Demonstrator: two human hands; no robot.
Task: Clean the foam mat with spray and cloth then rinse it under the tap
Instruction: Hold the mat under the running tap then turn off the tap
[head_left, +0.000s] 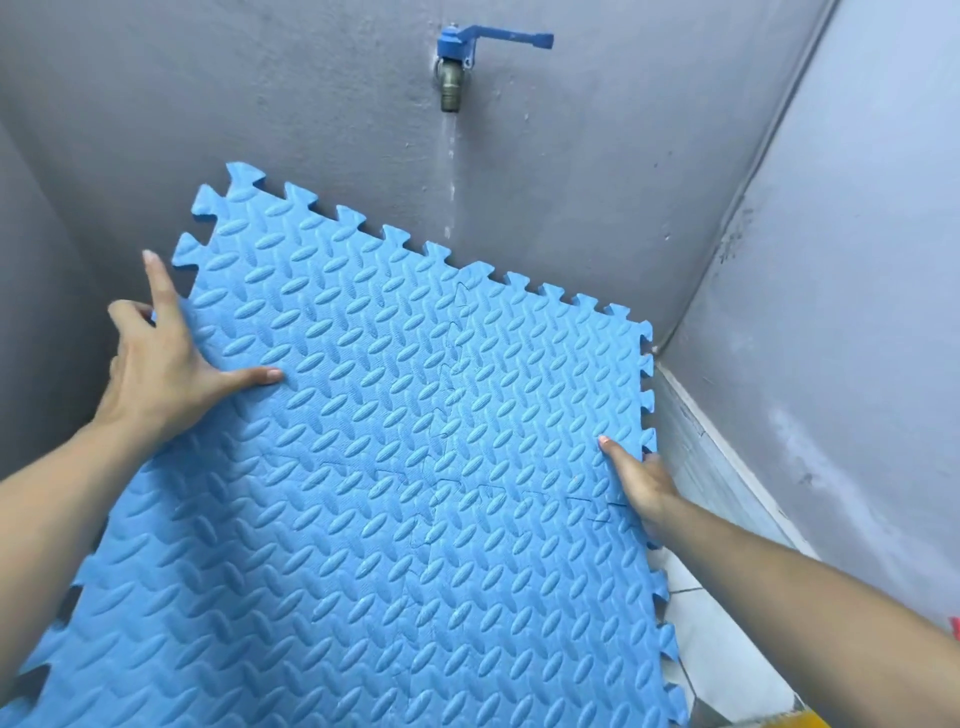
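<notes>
A large blue foam mat (395, 441) with a ribbed pattern and jigsaw edges is held tilted, its far edge leaning against the grey wall. My left hand (156, 369) grips its left edge, thumb on top and forefinger raised. My right hand (641, 480) grips the right edge, thumb on the surface. A tap (453, 78) with a blue lever handle sticks out of the wall above the mat's far edge. A thin stream of water (451, 171) falls from it behind the mat. No spray or cloth is in view.
Grey walls meet in a corner (670, 332) at the right. A pale tiled ledge and white floor tiles (727, 639) run along the right wall. A yellow object (800, 719) shows at the bottom edge, and a red bit (955, 626) at the far right.
</notes>
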